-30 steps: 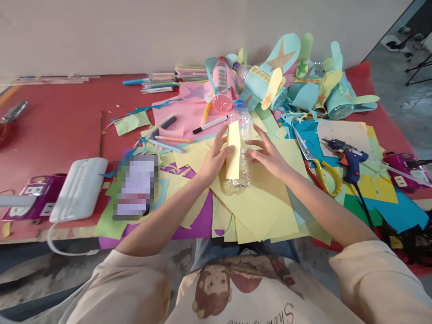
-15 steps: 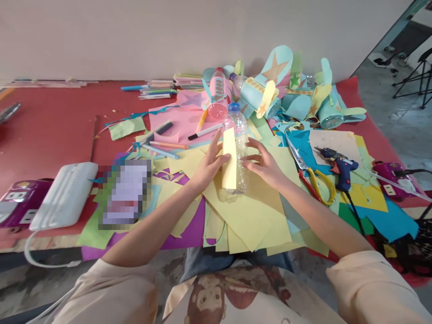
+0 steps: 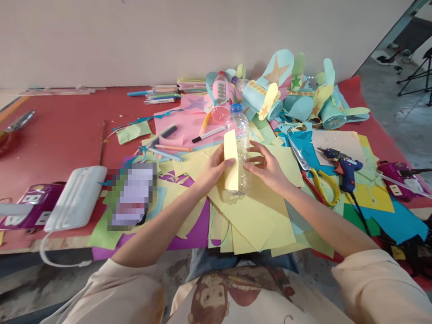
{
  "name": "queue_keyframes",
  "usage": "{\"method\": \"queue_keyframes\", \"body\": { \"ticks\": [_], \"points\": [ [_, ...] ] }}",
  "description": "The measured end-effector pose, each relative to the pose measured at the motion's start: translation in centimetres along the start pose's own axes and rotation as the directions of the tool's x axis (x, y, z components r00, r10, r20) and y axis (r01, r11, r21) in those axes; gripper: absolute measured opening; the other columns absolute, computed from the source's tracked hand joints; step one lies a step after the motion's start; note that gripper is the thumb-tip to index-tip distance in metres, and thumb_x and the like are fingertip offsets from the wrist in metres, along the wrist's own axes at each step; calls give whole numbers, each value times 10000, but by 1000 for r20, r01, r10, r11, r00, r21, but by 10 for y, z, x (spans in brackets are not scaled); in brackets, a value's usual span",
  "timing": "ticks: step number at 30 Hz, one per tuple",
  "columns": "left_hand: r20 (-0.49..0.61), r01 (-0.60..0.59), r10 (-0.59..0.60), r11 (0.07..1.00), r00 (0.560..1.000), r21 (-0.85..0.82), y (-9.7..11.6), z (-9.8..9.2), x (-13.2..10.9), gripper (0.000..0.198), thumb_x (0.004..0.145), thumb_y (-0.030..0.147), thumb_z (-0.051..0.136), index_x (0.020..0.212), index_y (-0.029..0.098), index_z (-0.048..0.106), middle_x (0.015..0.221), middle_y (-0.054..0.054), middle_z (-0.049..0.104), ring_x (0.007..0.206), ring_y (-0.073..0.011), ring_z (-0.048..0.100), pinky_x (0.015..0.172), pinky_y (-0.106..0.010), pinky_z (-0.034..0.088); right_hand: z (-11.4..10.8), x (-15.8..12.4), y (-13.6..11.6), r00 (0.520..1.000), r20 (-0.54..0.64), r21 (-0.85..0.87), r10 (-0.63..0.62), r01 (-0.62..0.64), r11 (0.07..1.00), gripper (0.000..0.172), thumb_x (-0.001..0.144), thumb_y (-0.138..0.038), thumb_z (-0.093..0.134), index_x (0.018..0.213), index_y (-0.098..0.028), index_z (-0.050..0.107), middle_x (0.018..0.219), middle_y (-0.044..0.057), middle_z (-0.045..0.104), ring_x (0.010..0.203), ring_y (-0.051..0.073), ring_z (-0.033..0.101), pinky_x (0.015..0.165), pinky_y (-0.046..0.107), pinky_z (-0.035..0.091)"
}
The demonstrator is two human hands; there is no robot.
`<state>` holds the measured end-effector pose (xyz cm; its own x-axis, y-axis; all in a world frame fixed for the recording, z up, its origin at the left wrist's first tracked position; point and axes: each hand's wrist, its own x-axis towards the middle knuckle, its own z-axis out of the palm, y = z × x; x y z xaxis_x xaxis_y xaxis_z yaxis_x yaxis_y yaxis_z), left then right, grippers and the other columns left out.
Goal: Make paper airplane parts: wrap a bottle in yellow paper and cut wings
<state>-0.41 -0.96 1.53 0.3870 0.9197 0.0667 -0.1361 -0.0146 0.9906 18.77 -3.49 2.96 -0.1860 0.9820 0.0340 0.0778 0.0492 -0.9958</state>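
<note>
Overall, little has changed across the red table [image 3: 74, 126] in the last second: the view has shifted slightly, and nothing lying there appears rearranged. The loose yellow paper sheets [image 3: 259, 220] spread over its near edge, and the clear bottle [image 3: 242, 139] is above them, in front of the person, its top pointing away. Well to its right lie the open scissors [image 3: 304, 165] and, beyond them, the blue glue gun [image 3: 348, 175], both untouched.

The hands have made the real difference. Both now sit a little lower along the bottle than a second ago, and the fingers of the left hand [image 3: 212, 166], stretched further up its side then, are tucked in closer. The left hand is partly closed, thumb pressed on the paper strip [image 3: 231, 148], fingers at the bottle's left side. The right hand [image 3: 270, 168] is half open, fingers bent and spread, with thumb and fingertips at the opposite side; how firmly they touch is hard to tell. The strip still lies lengthwise along the bottle, below the blue cap [image 3: 236, 108], so the work seems to be at holding and lining up; whether it is stuck on cannot be seen.
</note>
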Motion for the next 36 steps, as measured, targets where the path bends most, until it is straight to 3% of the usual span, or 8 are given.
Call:
{"method": "queue_keyframes", "body": {
  "ticks": [4, 8, 12, 17, 22, 26, 30, 36],
  "points": [
    [-4, 5, -5, 1000, 1000, -7, -5, -4, 1, 782, 823, 409, 645, 1486, 326, 238, 1304, -96, 618, 1159, -306, 623, 960, -514, 542, 1, -3, -3, 1000, 0, 0, -2, 2, 1000, 741, 724, -506, 743, 1382, -318, 458, 1327, 75, 501, 1003, 198, 643, 836, 364, 592],
    [61, -25, 26, 1000, 998, -13, -7, -4, 2, 766, 830, 402, 621, 1498, 352, 250, 1431, -75, 521, 1280, -320, 533, 1058, -539, 469, 1, -5, -5, 999, -8, -34, -53, 53, 998, 645, 780, -508, 689, 1371, -369, 473, 1353, 57, 462, 979, 188, 651, 848, 381, 598],
    [20, -37, 36, 999, 999, 34, -7, -3, 2, 786, 825, 410, 626, 1508, 360, 239, 1546, -48, 385, 1386, -336, 413, 1120, -542, 406, 2, -5, -5, 996, -31, -73, -85, 83, 994, 642, 774, -502, 698, 1364, -362, 486, 1319, 59, 460, 963, 183, 639, 822, 378, 607],
    [33, -43, 41, 997, 999, 69, -5, 0, 0, 825, 854, 452, 615, 1523, 401, 133, 1539, -41, 402, 1367, -339, 443, 1019, -504, 515, 3, -3, -2, 996, -56, -66, -68, 64, 996, 652, 777, -517, 686, 1367, -351, 462, 1328, 72, 452, 1013, 197, 611, 842, 386, 596],
    [16, -26, 26, 999, 1000, 46, 1, 3, -1, 855, 852, 485, 622, 1528, 406, 104, 1549, -46, 385, 1314, -333, 502, 981, -476, 546, 4, -4, 1, 998, 41, -29, -51, 52, 998, 675, 794, -455, 678, 1400, -363, 394, 1421, 71, 380, 1144, 214, 558, 933, 402, 560],
    [6, -8, 8, 998, 1000, 69, 4, 4, -3, 911, 843, 492, 630, 1530, 418, 36, 1549, -65, 381, 1239, -330, 564, 887, -450, 587, 5, -5, 0, 997, 44, -38, -60, 62, 997, 691, 781, -444, 698, 1392, -361, 386, 1415, 71, 371, 1149, 216, 547, 958, 411, 536],
    [-2, -62, 63, 993, 998, 98, 1, 6, -3, 888, 833, 481, 644, 1526, 418, 92, 1565, -54, 358, 1251, -322, 553, 923, -446, 570, 5, -5, -3, 999, 39, 12, -35, 34, 999, 677, 739, -514, 722, 1315, -354, 404, 1347, 69, 416, 1088, 209, 557, 918, 404, 542],
    [-11, -88, 92, 981, 996, 173, -6, 10, -3, 850, 828, 481, 647, 1520, 404, 159, 1603, -13, 278, 1391, -326, 401, 1039, -438, 502, 11, -4, 0, 996, -80, 73, 25, -20, 997, 533, 708, -592, 714, 1000, -297, 380, 1180, 30, 439, 924, 155, 566, 749, 327, 553]
  ]
}}
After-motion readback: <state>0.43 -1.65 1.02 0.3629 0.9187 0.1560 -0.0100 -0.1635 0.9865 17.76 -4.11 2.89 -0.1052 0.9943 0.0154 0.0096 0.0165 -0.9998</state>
